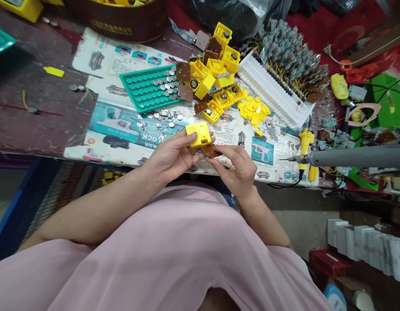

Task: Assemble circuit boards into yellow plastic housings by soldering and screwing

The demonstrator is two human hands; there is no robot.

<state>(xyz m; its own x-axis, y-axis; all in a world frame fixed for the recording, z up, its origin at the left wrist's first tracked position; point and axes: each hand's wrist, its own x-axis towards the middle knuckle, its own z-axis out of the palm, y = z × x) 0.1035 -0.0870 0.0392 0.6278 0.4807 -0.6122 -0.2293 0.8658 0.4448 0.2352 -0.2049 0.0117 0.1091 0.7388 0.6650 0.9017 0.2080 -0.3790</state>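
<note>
Near the table's front edge, my left hand (pixel 174 156) holds a small yellow plastic case (pixel 198 134) with a grid of holes, its thumb on the near left side. A brown circuit board (pixel 210 151) sits just below the case. My right hand (pixel 236 167) pinches the board's right side between thumb and fingers. Several open yellow cases (pixel 201 80) with brown boards and round metal parts lie beyond my hands. A green tray (pixel 148 88) with round silver cells on its right part lies to their left.
A white rack (pixel 274 93) with wired grey boards stands at the back right. Flat yellow pieces (pixel 253 109) lie before it. A grey electric screwdriver (pixel 355 156) juts in from the right, near a yellow-handled tool (pixel 305 144). A brown round tin (pixel 122 19) stands at the back.
</note>
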